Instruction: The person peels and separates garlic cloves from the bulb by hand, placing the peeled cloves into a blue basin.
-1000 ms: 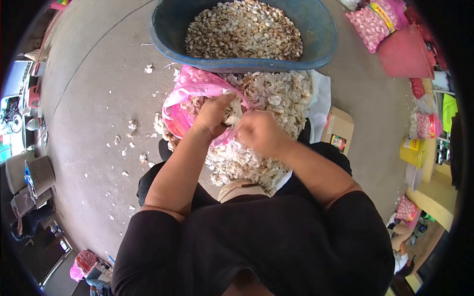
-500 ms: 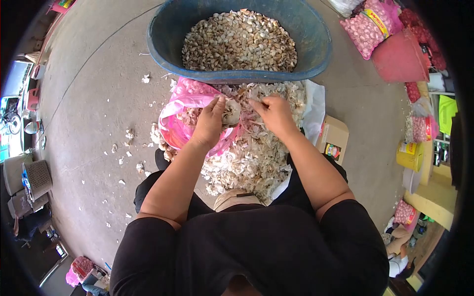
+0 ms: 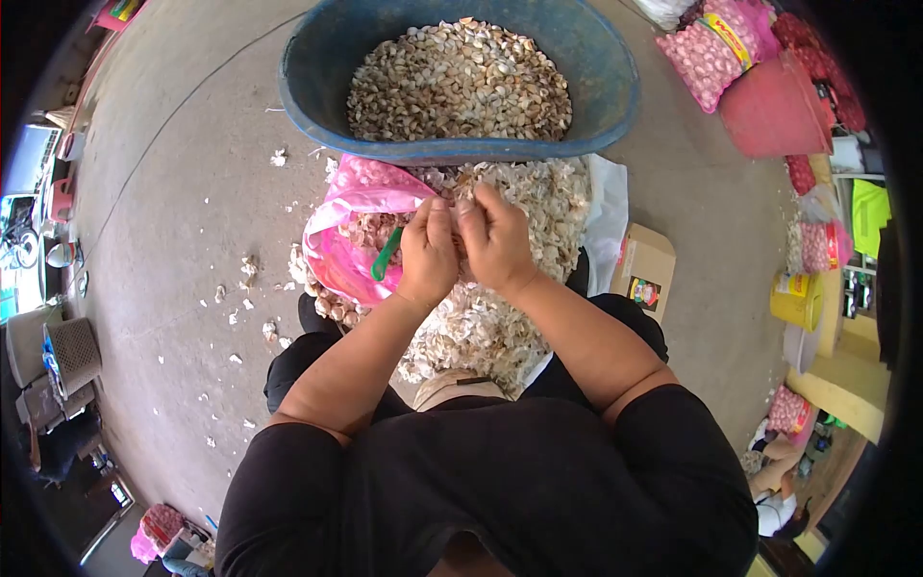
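Observation:
My left hand [image 3: 429,254] and my right hand [image 3: 499,242] meet over the garlic skins, thumbs side by side and fingers curled in. The garlic bulb seen in my left hand half a second ago is hidden behind them. A curved green strip [image 3: 386,254] sticks out beside my left hand, over the mouth of a pink plastic bag [image 3: 322,252] holding pinkish garlic bulbs [image 3: 368,232]. Below and right of my hands spreads a heap of papery garlic skins [image 3: 481,332]. Just beyond stands a big blue tub [image 3: 461,149] containing loose garlic cloves [image 3: 461,82].
A white sheet [image 3: 608,207] and a cardboard box [image 3: 642,260] lie right of the heap. Bits of skin dot the concrete floor [image 3: 192,221] on the left. Filled garlic bags [image 3: 707,58], a red tub [image 3: 779,111] and a yellow bucket [image 3: 797,298] line the right side.
My right hand has come left against my left hand, which has turned inward. The bulb is now covered, and the green strip has come into sight. The view has shifted slightly.

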`<state>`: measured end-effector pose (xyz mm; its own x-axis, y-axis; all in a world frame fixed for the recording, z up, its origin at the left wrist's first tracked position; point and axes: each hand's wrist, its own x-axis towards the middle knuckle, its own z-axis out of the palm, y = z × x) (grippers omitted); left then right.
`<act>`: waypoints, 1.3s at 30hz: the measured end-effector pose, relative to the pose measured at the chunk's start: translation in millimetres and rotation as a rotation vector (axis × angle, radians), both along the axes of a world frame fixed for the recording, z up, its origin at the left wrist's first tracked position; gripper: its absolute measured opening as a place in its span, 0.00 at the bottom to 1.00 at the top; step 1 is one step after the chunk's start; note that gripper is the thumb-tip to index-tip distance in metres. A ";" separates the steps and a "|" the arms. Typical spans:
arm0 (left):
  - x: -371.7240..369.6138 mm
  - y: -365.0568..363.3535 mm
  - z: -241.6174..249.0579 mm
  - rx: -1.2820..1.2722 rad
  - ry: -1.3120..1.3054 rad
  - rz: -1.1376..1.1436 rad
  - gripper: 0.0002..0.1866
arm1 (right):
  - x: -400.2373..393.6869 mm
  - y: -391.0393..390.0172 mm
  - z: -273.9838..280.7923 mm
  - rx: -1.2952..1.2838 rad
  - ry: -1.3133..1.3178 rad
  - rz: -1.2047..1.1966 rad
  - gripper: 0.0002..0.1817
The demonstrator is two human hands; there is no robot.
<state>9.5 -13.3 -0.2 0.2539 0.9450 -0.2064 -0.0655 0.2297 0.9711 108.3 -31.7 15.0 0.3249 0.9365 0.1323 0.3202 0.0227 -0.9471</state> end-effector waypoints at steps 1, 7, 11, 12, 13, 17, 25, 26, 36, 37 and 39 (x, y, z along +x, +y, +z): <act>-0.7 -0.2 -6.4 0.015 0.017 0.026 0.16 | -0.8 0.3 -2.2 0.027 0.132 -0.017 0.11; 2.1 9.0 -8.8 -0.358 -0.209 0.147 0.16 | 12.7 9.7 -16.9 -0.137 0.319 0.022 0.12; -3.7 10.6 -5.1 -0.435 -0.241 0.085 0.19 | 40.2 9.3 -30.7 -0.178 -0.068 0.024 0.16; -6.9 11.9 -6.6 -0.432 -0.219 0.058 0.21 | 48.1 9.2 -32.4 -0.224 -0.136 -0.024 0.18; -8.8 12.6 -6.3 -0.429 -0.197 0.032 0.23 | 54.1 9.1 -32.5 -0.277 -0.345 -0.009 0.20; -7.7 11.8 2.9 -0.458 -0.226 0.048 0.23 | 48.8 6.2 -39.5 -0.260 -0.715 -0.051 0.30; 4.4 1.1 -1.5 0.179 0.280 0.022 0.16 | -7.8 -11.2 -9.1 -0.039 0.054 -0.026 0.17; 2.8 2.8 6.2 0.092 0.317 -0.023 0.17 | -4.4 -11.0 -9.2 -0.020 0.047 -0.012 0.17; -4.0 13.5 -20.0 0.102 0.532 -0.335 0.12 | 37.9 -2.5 -12.6 -0.115 0.004 0.117 0.15; -4.7 15.5 -25.5 0.296 0.624 -0.312 0.11 | 42.0 -3.1 -13.9 -0.146 -0.070 0.099 0.16; -4.0 21.0 -18.2 -0.114 0.347 -0.300 0.15 | 43.1 -5.3 -7.7 -0.222 -0.222 0.106 0.17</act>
